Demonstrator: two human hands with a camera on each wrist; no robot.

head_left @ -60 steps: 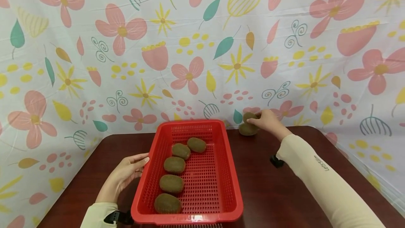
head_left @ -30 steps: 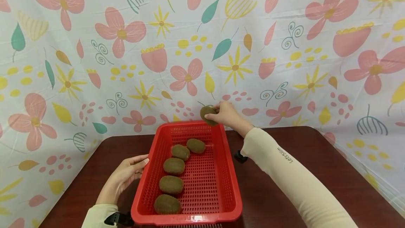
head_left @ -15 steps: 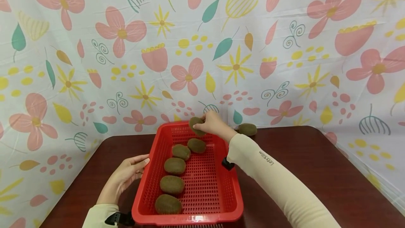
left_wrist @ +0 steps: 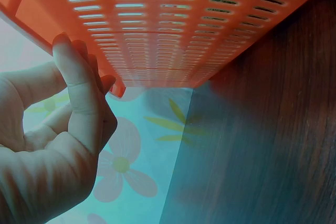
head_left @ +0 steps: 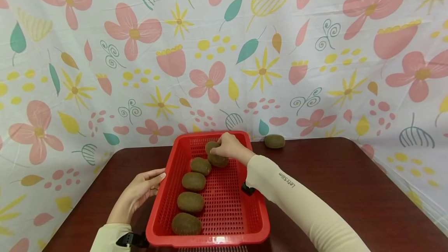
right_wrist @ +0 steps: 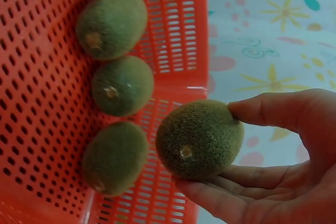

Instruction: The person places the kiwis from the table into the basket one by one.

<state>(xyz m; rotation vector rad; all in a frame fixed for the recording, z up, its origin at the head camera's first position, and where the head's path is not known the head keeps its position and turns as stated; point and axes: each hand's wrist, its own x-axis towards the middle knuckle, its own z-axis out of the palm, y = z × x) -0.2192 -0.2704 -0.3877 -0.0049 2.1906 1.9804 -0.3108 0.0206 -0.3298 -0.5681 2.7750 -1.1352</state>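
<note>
In the head view a red plastic basket (head_left: 260, 209) with perforated walls stands on the dark table. Several brown kiwis lie inside it, most in a column on the left, such as one kiwi (head_left: 190, 202) near the middle. My right hand (head_left: 229, 147) pinches another kiwi (right_wrist: 199, 139) between thumb and fingers at the basket's far end. In the head view this fruit overlaps the kiwi (head_left: 218, 161) lying beneath it. My left hand (head_left: 138, 189) holds the basket's left rim, with curled fingers and thumb at the edge in the left wrist view.
A single kiwi (head_left: 274, 141) lies on the table (head_left: 315, 189) at its back edge, right of the basket. Behind the table hangs a white cloth (head_left: 210, 26) printed with flowers and leaves.
My right hand has lifted one kiwi from beside another at the table's back, carried it left over the basket's rim and lowered it inside. My left hand has stayed at the rim.
</note>
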